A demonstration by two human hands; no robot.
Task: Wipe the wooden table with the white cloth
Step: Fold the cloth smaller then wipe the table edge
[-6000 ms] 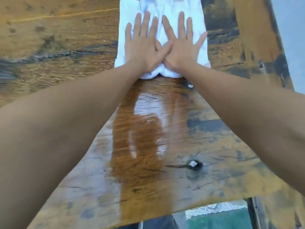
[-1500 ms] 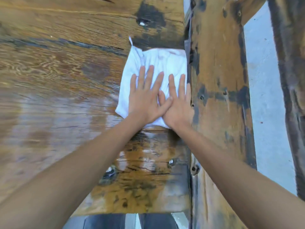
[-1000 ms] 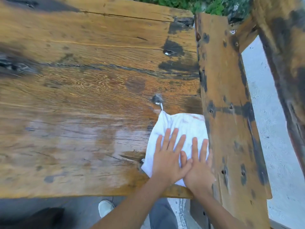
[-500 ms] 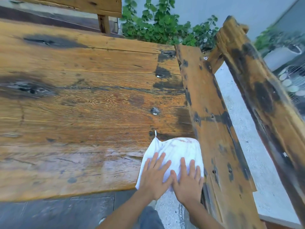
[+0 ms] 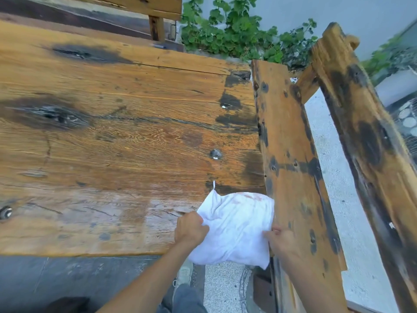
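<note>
Where both hands pinch its sides, white cloth (image 5: 237, 224), rumpled, faintly pink-stained, overhanging the wooden table (image 5: 126, 136).

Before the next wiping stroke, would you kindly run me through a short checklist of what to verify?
1. Left hand has a grip on the white cloth: ok.
2. Right hand has a grip on the cloth's right edge: ok.
3. Cloth lying fully on the wooden table: not ok, its near part hangs past the edge.
4. Cloth clean: not ok, faint reddish stains at the top.
5. Far boards wiped: cannot tell; a wet sheen shows only on the near strip.
</note>
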